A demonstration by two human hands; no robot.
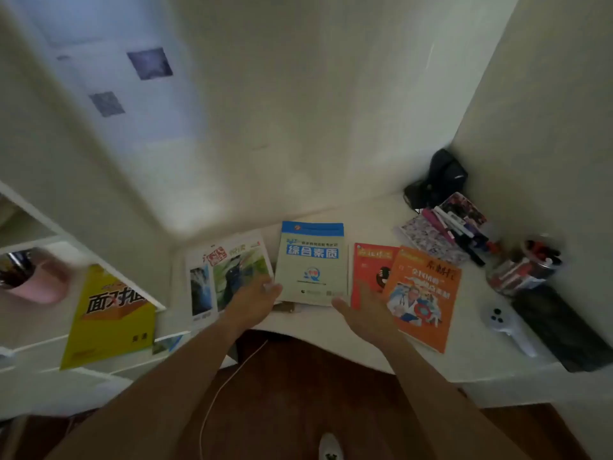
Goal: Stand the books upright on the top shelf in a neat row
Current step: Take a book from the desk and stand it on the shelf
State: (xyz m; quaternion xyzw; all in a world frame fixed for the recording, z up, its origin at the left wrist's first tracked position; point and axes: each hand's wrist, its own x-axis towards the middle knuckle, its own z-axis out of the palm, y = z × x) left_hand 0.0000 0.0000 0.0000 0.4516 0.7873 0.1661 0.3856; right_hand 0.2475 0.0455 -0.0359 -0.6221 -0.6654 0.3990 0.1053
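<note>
White desk (331,323), smooth matte top with a curved front edge, four flat books on it plus one more off to the side. Landmark: blue book (311,262), pale glossy cover with a blue band at the top, rectangular paperback, lying face up mid-desk, long axis running away from the person, title upright to them. Left of it, touching or nearly so, a white book (229,277) with landscape photos, flat, tilted slightly, top leaning right. Right of the blue book a red book (371,270), flat, partly covered by an orange book (421,293) that lies skewed, top edge rotated clockwise. Far left of the blue book a yellow book (109,317), glossy, leaning tilted against the white shelf unit (39,227), not on the desk. Left hand (255,297) at the blue book's lower-left corner, fingers spread, fingertips touching its edge and resting over the white book; not closed on anything. Right hand (365,310) just right of the blue book's lower-right corner, palm open, thumb out, over the red book; contact with the blue book can't be confirmed. Further right of the blue book: clear pen jar (524,263), loose pens on a patterned notebook (428,237), white controller (504,323), black mat (560,330).
</note>
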